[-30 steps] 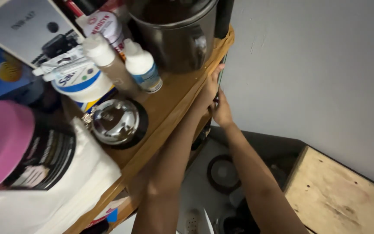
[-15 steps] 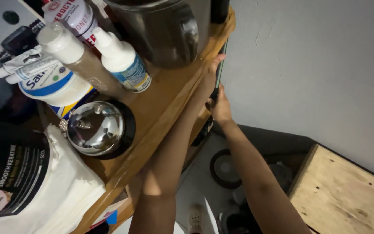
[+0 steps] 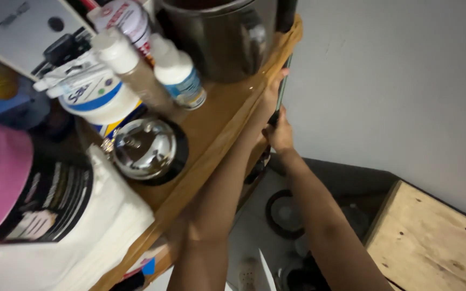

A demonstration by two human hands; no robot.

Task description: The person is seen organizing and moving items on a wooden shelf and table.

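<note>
Since half a second ago both hands have edged slightly up the thin dark-green strip [image 3: 281, 89] that runs along the wooden shelf [image 3: 219, 126] edge by the wall [image 3: 395, 81]. Head view: left hand [image 3: 269, 99] presses flat on the shelf corner, fingers together against the strip, seemingly steadying it; right hand [image 3: 280, 132] sits just below, fingers clamped round the strip. Steel pot [image 3: 217, 37], white bottle [image 3: 179, 75], chrome bell [image 3: 145, 148] crowd the shelf.

Both hands reach to the far right edge of the wooden shelf [image 3: 211, 129]: the left hand [image 3: 269, 96] and right hand [image 3: 280, 132] grip a thin dark upright pole [image 3: 282, 86] beside the grey wall [image 3: 395, 81].
</note>
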